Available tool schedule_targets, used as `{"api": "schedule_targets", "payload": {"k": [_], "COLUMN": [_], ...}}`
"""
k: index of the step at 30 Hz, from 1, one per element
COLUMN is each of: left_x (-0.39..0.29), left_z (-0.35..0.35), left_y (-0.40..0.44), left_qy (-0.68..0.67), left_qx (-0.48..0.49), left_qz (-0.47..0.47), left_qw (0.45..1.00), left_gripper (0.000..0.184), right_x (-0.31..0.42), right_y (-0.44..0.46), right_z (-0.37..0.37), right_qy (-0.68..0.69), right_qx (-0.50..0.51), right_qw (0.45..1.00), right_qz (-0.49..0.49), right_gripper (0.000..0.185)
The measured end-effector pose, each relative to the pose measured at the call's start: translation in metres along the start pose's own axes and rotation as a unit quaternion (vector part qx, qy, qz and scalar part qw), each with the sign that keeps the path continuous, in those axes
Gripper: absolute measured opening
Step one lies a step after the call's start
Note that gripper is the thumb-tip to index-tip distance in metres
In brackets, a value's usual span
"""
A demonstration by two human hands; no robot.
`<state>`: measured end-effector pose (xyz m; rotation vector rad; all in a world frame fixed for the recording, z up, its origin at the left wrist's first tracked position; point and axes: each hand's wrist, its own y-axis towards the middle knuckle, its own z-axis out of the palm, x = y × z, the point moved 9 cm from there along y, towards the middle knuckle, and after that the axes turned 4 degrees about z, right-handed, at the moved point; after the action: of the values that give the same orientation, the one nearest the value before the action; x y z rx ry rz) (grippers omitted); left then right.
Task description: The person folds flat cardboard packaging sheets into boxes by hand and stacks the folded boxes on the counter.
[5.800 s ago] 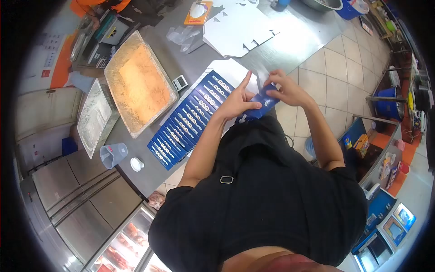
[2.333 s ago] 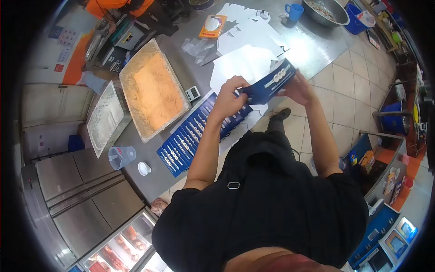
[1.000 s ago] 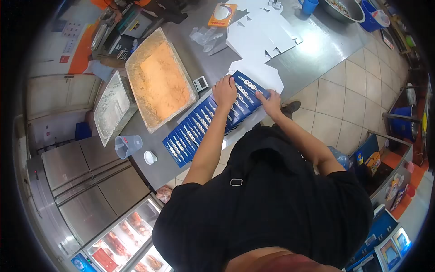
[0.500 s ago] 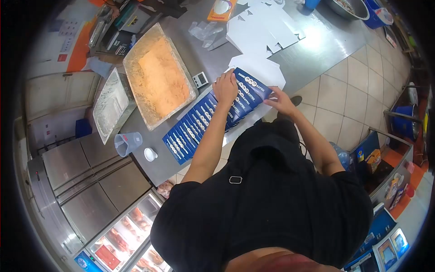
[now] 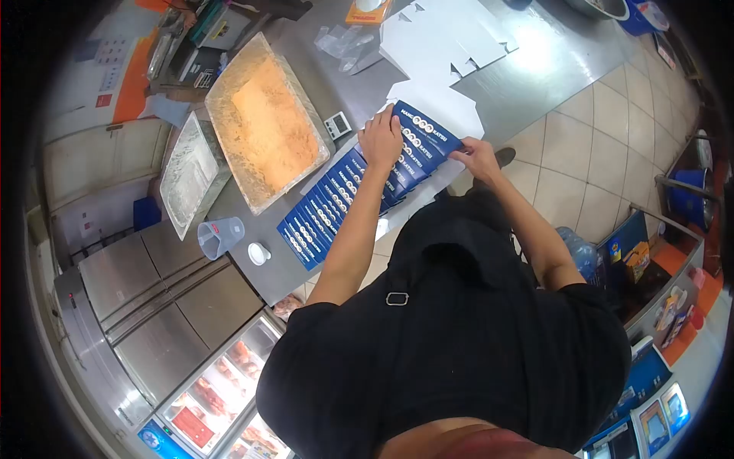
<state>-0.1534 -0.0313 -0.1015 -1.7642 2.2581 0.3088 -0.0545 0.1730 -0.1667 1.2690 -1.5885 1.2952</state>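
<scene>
Blue printed card (image 5: 428, 126) — one, uppermost at the right end of an overlapping card row (image 5: 310, 229), along the near edge of the surface (image 5: 566, 61). Long axis: hand to hand, neither clearly nearer. Left hand (image 5: 380, 140): over left end, fingers together, grip undeterminable. Right hand (image 5: 478, 158): pinching right corner. White sheets (image 5: 443, 46): just beyond. Open room — bare surface, farther right.

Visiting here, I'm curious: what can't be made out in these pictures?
All in the head view:
Blue cards: partly hidden by the left forearm.
Palm of the left hand: turned from the camera, hidden by the hand's own back.
Small print under the top card's logo: too small to read.
White device's display: too small.
Metal bowl, orange box: cut off by the top edge.
</scene>
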Motion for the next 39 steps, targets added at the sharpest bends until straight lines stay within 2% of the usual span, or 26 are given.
{"api": "schedule_targets", "payload": {"k": [3, 6, 8, 9, 11, 12, 13, 15, 16, 20, 26, 32, 34, 35, 37, 38, 39], "left_x": [0.0, 0.0, 0.0, -0.001, -0.002, -0.001, 0.0, -0.002, -0.002, -0.005, -0.006, -0.006, -0.003, -0.003, -0.004, -0.002, -0.001], "left_z": [-0.002, 0.0, 0.0, -0.002, -0.004, -0.003, -0.002, -0.002, -0.003, -0.002, -0.004, -0.006, -0.004, -0.005, -0.008, -0.007, -0.008], "left_y": [0.001, 0.0, 0.0, 0.001, 0.001, 0.001, 0.002, 0.0, -0.001, -0.001, -0.002, -0.002, -0.004, -0.003, -0.005, -0.005, -0.006], "left_qy": [0.005, 0.007, 0.011, 0.014, 0.01, 0.014, 0.017, 0.017, 0.026, 0.048, 0.058, 0.037, 0.033, 0.03, 0.019, 0.016, 0.013], "left_qx": [-0.012, -0.002, -0.013, -0.014, -0.008, -0.007, -0.007, -0.017, -0.018, 0.008, -0.001, 0.006, -0.008, -0.022, -0.032, -0.034, -0.037], "left_qz": [-0.002, -0.012, -0.001, 0.001, -0.003, -0.001, 0.001, 0.016, 0.018, 0.024, 0.02, 0.005, 0.009, 0.016, 0.02, 0.024, 0.027], "left_qw": [1.0, 1.0, 1.0, 1.0, 1.0, 1.0, 1.0, 1.0, 0.999, 0.999, 0.998, 0.999, 0.999, 0.999, 0.999, 0.999, 0.999], "left_gripper": [0.039, 0.039, 0.039, 0.039, 0.038, 0.038, 0.038, 0.038, 0.038, 0.04, 0.04, 0.039, 0.039, 0.038, 0.038, 0.038, 0.038], "right_x": [-0.003, 0.004, 0.012, 0.01, 0.01, 0.015, 0.015, 0.021, 0.026, 0.011, 0.0, -0.002, -0.004, -0.004, -0.001, 0.003, 0.005], "right_y": [0.001, -0.004, -0.006, -0.004, -0.001, 0.002, 0.007, 0.011, 0.01, 0.027, 0.033, 0.031, 0.032, 0.037, 0.053, 0.073, 0.095], "right_z": [0.003, 0.002, 0.009, 0.007, 0.006, 0.004, 0.004, 0.011, 0.013, 0.021, 0.03, 0.04, 0.04, 0.033, 0.015, -0.008, -0.023], "right_qy": [-0.033, -0.033, 0.004, 0.007, 0.016, -0.038, -0.035, -0.13, -0.134, -0.193, -0.202, -0.173, -0.222, -0.226, -0.125, -0.144, -0.149], "right_qx": [-0.003, -0.027, 0.047, 0.046, 0.073, 0.06, 0.058, 0.073, 0.063, 0.102, 0.073, 0.137, 0.224, 0.222, 0.264, 0.215, 0.211], "right_qw": [0.999, 0.999, 0.999, 0.999, 0.994, 0.99, 0.991, 0.973, 0.968, 0.958, 0.954, 0.964, 0.946, 0.946, 0.953, 0.962, 0.961], "right_qz": [0.027, -0.016, -0.008, -0.01, -0.079, -0.118, -0.119, -0.175, -0.2, -0.187, -0.211, -0.147, -0.069, -0.069, -0.076, -0.093, -0.095], "right_gripper": [0.026, 0.026, 0.024, 0.024, 0.033, 0.041, 0.041, 0.035, 0.025, 0.02, 0.016, 0.018, 0.021, 0.021, 0.026, 0.026, 0.026]}}
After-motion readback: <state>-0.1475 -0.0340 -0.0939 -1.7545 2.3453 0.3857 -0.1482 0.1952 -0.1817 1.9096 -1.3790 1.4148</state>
